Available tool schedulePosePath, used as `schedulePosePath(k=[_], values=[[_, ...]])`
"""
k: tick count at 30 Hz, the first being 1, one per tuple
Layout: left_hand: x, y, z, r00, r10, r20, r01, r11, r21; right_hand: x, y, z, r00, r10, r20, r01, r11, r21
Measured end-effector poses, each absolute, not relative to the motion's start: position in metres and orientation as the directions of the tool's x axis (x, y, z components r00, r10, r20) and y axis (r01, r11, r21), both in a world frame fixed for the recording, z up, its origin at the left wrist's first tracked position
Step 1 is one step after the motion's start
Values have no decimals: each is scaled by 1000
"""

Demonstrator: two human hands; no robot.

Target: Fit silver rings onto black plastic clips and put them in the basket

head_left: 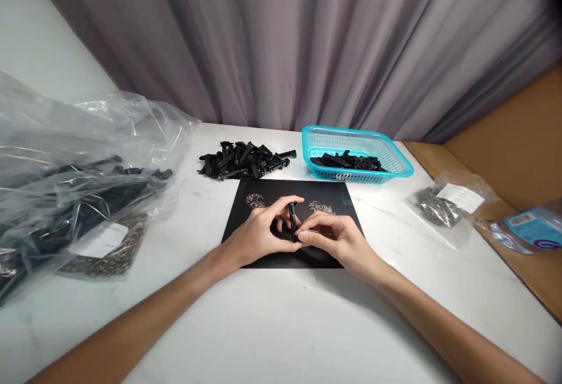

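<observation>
Both forearms are cut off at the bottom of the view, as is the near edge of the white, marble-veined bench. Over the middle of the bench, above a black rectangular mat, the left hand holds a slim black plastic piece roughly upright, its fingers curved around it and gripping it at top and bottom. The right hand has its fingers drawn together against the piece's lower end; whether they pinch the piece or something small is hard to tell. Toward the left edge, a clear bag of small metal parts bears a white label too blurred to read, and a large crumpled clear plastic bag, cut off at the left, veils dark contents. Two little heaps of silvery metal bits, one left and one right, lie on the mat. By the right edge are a blue-labelled clear packet, cut off, its print illegible, and a second clear bag of metal parts with an unreadable white tag. Toward the far edge, a loose pile of black plastic pieces sits left of a turquoise perforated plastic basket containing similar black pieces, partly hidden by its front wall. Grey-purple curtains hang behind.
</observation>
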State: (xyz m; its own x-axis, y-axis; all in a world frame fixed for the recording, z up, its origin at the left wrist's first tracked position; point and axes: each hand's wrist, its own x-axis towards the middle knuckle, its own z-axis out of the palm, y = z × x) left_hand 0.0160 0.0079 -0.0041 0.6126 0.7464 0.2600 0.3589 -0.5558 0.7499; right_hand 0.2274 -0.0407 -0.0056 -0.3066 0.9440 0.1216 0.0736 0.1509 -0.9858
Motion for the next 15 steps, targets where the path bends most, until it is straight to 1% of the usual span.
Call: schedulePosePath(k=[4, 9, 15], values=[[18, 5, 3, 596, 754, 276, 422, -587, 691, 232, -41, 2, -343, 933, 114, 124, 165, -978], [18, 5, 7, 606, 708, 363, 425, -674, 605, 236, -41, 10, -412, 898, 154, 239, 270, -933], [18, 5, 1, 613, 689, 388, 454, -708, 541, 238, -40, 5, -446, 864, 234, 267, 378, -887]])
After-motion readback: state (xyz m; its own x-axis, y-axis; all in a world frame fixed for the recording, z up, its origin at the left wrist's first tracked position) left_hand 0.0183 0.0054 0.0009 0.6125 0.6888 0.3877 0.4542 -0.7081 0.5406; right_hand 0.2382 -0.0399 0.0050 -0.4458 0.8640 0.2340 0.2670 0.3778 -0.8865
